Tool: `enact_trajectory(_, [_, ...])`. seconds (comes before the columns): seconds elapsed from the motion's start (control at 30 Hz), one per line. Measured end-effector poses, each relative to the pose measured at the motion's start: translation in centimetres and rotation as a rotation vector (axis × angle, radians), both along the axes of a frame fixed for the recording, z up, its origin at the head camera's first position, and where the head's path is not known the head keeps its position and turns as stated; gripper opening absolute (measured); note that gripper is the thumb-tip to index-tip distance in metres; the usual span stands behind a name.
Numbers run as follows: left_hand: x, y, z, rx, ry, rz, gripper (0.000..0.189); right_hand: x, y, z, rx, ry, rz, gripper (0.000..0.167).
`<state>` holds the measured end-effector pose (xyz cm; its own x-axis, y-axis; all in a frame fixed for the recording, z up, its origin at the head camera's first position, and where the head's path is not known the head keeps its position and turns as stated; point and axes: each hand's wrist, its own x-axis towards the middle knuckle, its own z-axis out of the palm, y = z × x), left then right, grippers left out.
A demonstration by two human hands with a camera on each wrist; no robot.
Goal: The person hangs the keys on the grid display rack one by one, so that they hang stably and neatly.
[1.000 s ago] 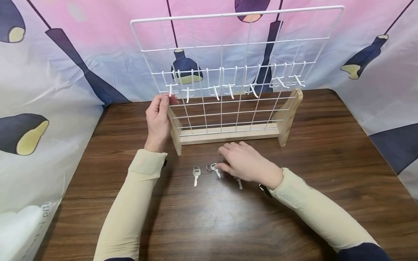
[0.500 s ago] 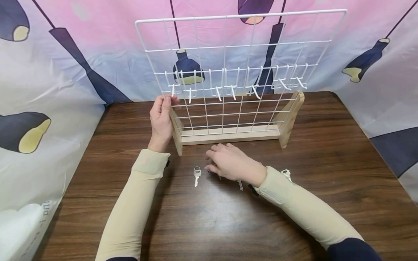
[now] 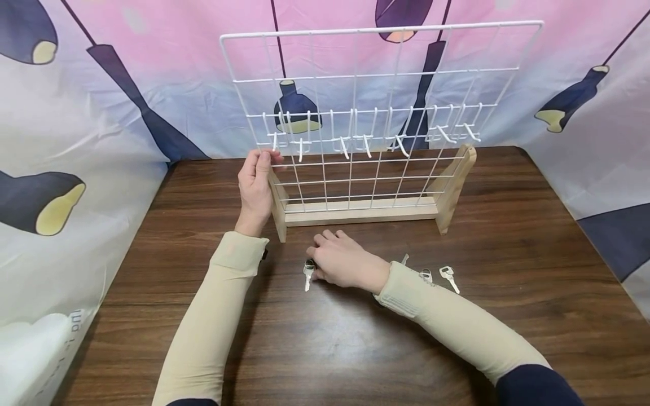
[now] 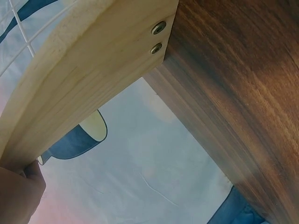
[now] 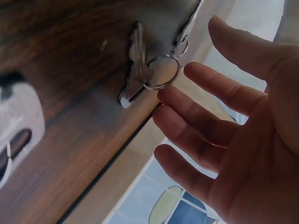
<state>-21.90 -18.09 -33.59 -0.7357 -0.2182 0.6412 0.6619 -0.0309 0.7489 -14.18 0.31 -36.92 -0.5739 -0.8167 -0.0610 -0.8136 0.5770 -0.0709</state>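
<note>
My left hand (image 3: 255,189) grips the left wooden side post (image 4: 84,70) of a display rack; a bit of that hand shows at the lower left in the left wrist view. The rack's white wire grid (image 3: 350,180) stands upright and carries several white hooks (image 3: 365,144). My right hand (image 3: 345,262) is low over the table, fingers relaxed and slightly bent, thumb apart, holding nothing. Just left of its fingertips lies a silver key (image 3: 308,276) with a ring. In the right wrist view, a ringed key (image 5: 138,65) lies by the fingertips, another (image 5: 189,28) beyond.
More keys lie right of the hand: one key (image 3: 449,279) in full view, two partly covered by the right sleeve (image 3: 457,316). All lie on a dark wooden table (image 3: 315,349). A printed cloth (image 3: 178,84) hangs behind. A white bag-like thing (image 3: 35,349) is at the lower left.
My right hand has moved left across the keys to the leftmost one, uncovering keys on its right. My left hand has kept its hold on the rack. The head view has shifted slightly.
</note>
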Motion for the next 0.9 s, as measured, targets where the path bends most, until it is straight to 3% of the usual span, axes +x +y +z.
enact_trajectory(0.9, [0.0,0.2,-0.2,-0.015,0.011,0.029,0.024,-1.0,-0.9,-1.4,-0.038,-0.062,-0.036,0.028])
